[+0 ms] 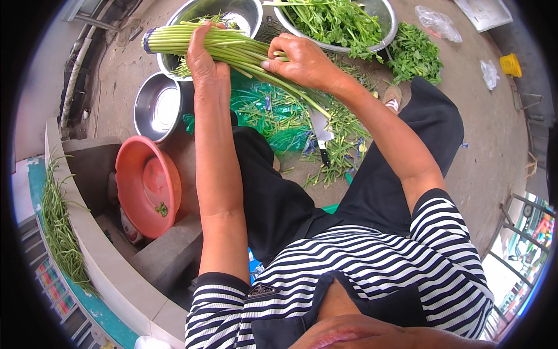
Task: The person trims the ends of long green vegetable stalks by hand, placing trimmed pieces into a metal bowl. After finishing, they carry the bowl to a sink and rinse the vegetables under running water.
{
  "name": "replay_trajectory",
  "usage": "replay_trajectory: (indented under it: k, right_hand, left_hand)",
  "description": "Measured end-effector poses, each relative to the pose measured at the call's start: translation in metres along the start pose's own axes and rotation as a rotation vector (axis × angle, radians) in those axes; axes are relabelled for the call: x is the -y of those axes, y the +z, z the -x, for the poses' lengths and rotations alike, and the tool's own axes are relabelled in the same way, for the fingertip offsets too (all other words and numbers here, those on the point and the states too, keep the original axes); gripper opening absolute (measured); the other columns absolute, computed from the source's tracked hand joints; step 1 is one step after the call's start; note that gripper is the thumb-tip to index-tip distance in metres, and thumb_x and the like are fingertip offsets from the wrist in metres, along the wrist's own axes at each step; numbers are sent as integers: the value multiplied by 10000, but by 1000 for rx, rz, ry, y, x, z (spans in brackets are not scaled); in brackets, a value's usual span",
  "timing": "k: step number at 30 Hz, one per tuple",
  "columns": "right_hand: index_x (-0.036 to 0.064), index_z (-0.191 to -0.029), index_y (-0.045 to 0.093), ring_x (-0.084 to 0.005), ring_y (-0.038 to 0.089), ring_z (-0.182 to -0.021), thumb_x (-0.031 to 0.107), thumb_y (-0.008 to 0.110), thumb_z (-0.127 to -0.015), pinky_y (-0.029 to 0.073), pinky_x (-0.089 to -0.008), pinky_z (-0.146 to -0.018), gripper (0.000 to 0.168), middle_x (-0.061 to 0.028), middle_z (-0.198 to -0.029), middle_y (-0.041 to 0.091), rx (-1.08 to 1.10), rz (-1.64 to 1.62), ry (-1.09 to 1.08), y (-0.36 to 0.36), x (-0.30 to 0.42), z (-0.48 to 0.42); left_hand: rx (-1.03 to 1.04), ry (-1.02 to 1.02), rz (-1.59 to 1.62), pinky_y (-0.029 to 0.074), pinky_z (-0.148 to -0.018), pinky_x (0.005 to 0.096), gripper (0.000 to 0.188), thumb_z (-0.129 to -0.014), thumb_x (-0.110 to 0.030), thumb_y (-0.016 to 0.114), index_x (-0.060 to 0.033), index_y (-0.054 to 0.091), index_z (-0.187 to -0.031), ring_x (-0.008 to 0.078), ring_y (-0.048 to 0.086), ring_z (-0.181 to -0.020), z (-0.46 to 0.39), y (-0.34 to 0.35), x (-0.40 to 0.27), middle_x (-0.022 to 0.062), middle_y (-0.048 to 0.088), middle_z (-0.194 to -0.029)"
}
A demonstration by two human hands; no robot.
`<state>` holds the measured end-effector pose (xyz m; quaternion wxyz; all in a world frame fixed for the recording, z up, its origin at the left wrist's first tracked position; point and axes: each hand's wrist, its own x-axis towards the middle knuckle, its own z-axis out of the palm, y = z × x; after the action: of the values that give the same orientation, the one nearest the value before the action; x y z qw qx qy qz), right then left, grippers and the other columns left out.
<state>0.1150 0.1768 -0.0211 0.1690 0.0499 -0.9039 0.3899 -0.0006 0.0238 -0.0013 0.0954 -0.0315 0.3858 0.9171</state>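
Note:
My left hand (207, 56) grips a thick bundle of green garlic scapes (170, 39), bound near its left end with a blue-purple band. My right hand (298, 59) is closed around some stems farther along, where the bundle loosens and slants down to the right. Behind the bundle stands a steel basin (255, 17) with more stems in it. Below my hands, cut stem pieces (287, 115) lie strewn over a green plastic bag (290, 140) on the ground. Among them rests a cleaver (321, 128) with a black handle, its blade partly behind the hanging stems.
A second steel basin (390, 26) holds leafy celery (335, 22), with more greens (414, 54) heaped beside it. At left are a smaller steel bowl (158, 107) and an orange plastic basin (148, 187). Long green beans (61, 231) lie along a ledge (104, 270).

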Motion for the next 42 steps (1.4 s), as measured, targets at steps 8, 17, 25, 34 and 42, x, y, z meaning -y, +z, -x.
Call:
replay_trajectory:
  k: [8,17,25,34,42]
  right_hand:
    - [11,-892,616,-240,587,-740,245,623,-911,474,-345,-703,235,-101,-842,588,21,-208,-38,5,-3,4]
    - [37,-893,574,-156,523,-663,276,527,-982,439,-304,-598,260,-25,-781,523,-75,-403,-64,4,-3,6]
    - [53,-896,582,-51,457,-669,357,530,-996,386,-218,-561,324,37,-788,517,71,-990,413,-14,14,1]
    - [71,-829,633,-20,429,-592,351,604,-957,352,-208,-527,308,53,-680,538,219,-651,299,-28,15,30]
    - [75,-820,620,-14,410,-549,385,555,-977,317,-182,-505,354,49,-630,511,307,-758,343,-9,17,18]
  left_hand:
    - [-67,3,-18,538,-775,384,234,-747,-74,741,-35,581,-912,227,635,-820,-9,-9,-2,85,606,-833]
    - [-50,-26,-73,543,-755,386,199,-765,-84,729,-26,597,-902,226,636,-799,-7,-7,5,95,619,-816]
    - [-23,-95,-40,542,-721,379,158,-770,-92,715,-20,611,-865,220,642,-793,-6,-2,13,93,622,-791]
    - [-45,-22,-46,547,-714,374,185,-746,-75,724,-8,607,-873,234,645,-775,-6,-5,3,99,612,-806]
    - [-21,37,-102,542,-693,371,206,-733,-55,729,-6,606,-891,233,639,-733,3,4,9,113,620,-805]
